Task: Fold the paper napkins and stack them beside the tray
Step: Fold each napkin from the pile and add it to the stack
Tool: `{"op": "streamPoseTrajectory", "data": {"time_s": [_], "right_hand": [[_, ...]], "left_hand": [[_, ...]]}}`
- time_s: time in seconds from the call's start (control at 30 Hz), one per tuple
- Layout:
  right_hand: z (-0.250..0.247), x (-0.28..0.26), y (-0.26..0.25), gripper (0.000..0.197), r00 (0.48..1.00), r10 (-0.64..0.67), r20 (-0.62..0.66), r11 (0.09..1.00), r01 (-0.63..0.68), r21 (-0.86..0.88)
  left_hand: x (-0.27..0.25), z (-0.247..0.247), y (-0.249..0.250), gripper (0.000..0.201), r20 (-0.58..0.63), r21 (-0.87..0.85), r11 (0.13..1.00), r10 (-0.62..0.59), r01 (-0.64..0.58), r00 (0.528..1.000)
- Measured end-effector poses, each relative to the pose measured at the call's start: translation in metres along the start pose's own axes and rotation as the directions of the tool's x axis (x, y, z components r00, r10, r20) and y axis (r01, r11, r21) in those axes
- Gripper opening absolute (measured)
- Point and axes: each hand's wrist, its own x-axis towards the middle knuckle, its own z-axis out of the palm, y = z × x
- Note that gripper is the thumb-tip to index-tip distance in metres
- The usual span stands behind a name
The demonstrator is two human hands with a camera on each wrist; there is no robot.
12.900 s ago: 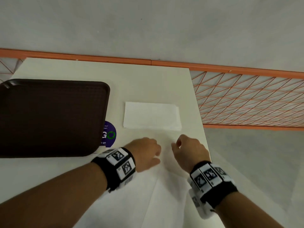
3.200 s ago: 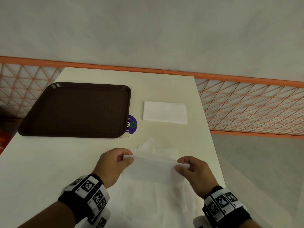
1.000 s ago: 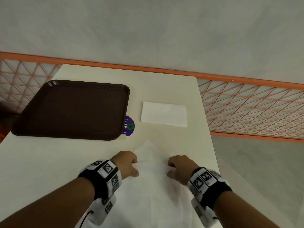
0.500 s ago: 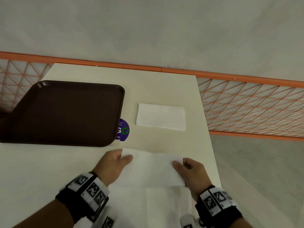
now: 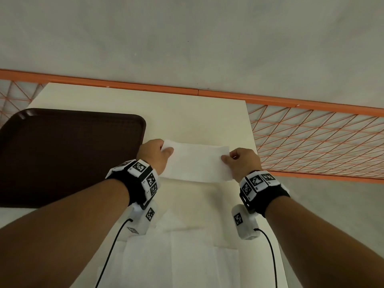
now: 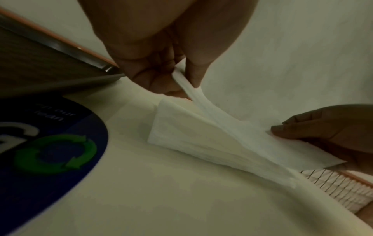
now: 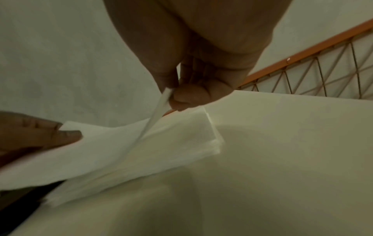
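Both hands hold one folded white napkin (image 5: 197, 163) by its far corners, just right of the brown tray (image 5: 62, 152). My left hand (image 5: 166, 149) pinches the left corner and my right hand (image 5: 227, 155) pinches the right corner. In the left wrist view the held napkin (image 6: 242, 135) hangs tilted just above an earlier folded napkin (image 6: 177, 135) that lies flat on the table. The right wrist view shows the same: the held napkin (image 7: 90, 151) over the flat one (image 7: 191, 135). Unfolded napkins (image 5: 187, 256) lie near me between my forearms.
The cream table (image 5: 187, 117) ends close to the right of my right hand. An orange mesh railing (image 5: 311, 142) runs behind and to the right. A round blue sticker (image 6: 50, 143) lies on the table by the tray's corner.
Both hands have carried the folded napkin away from me, from above the unfolded pile to over the folded napkin beside the tray.
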Motion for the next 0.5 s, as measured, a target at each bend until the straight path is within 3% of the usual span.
{"op": "streamPoseTrajectory", "data": {"time_s": [0.5], "right_hand": [[0.017,0.032,0.008,0.018,0.999,0.039,0.024,0.980,-0.034,-0.198]], "left_hand": [[0.041,0.029,-0.008,0.036,0.025,0.190,0.979,-0.082,0.076,0.996]]}}
